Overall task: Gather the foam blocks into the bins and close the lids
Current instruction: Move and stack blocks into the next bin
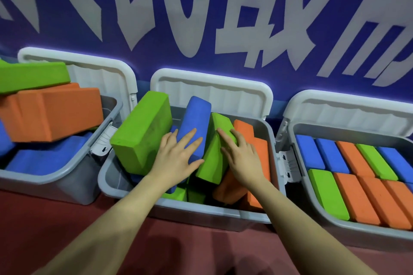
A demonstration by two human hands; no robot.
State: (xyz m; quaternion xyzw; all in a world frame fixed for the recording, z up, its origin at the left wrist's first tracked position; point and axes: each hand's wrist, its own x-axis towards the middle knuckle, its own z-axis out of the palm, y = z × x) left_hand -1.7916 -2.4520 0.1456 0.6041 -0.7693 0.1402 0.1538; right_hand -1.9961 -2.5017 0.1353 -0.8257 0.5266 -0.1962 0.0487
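I see three grey bins in a row on the red floor (67, 241), all lids raised against the blue banner (156, 18). At 9 o'clock, the left bin (55, 182) is overfilled: a green block (31, 76) lies on an orange block (51, 114) above blue ones. At centre, the middle bin (201, 214) holds blocks piled loosely; a large green block (140, 134) leans at its left. My left hand (178, 158) rests flat, fingers spread, on a blue block (196, 123). My right hand (241, 156) presses, fingers extended, on a tilted green block (212, 163). At 3 o'clock, the right bin (335, 227) holds blocks packed in neat rows.
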